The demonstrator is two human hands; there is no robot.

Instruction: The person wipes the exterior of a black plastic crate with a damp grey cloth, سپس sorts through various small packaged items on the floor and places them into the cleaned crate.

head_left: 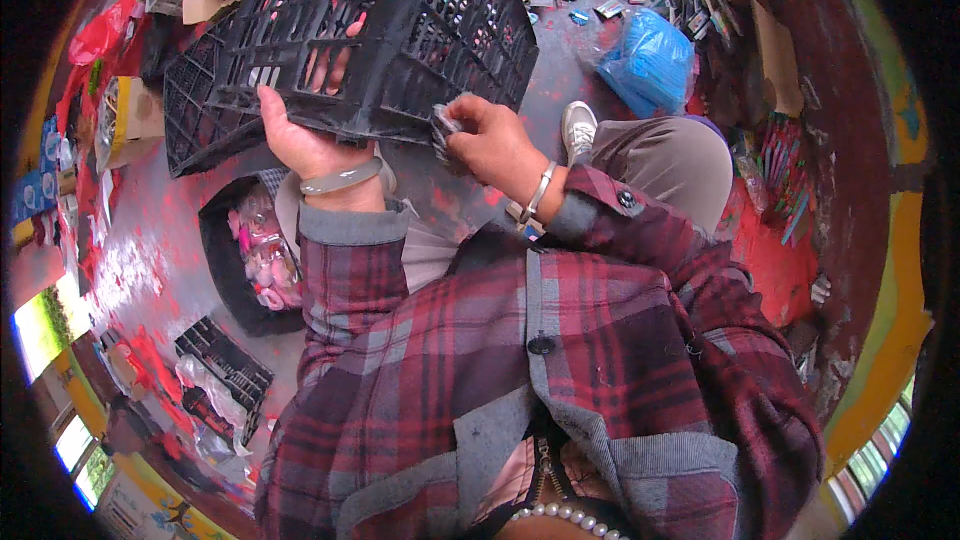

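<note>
The crate (385, 40) is black plastic, mostly matt, with pale scuffs along its lower edge. The rag (440, 132) looks like crumpled grey cloth, rough on the surface. The floor (150, 225) is smooth and glossy where light strikes it, flecked with red. The blue bag (650, 60) is thin, shiny, creased plastic; the box (775, 60) is dull brown cardboard. The shirt (430, 370) is soft, matt plaid cloth, the trousers (665, 160) plain matt fabric. One bangle (543, 190) is polished silvery metal, and the beads (570, 513) are smooth and lustrous.
</note>
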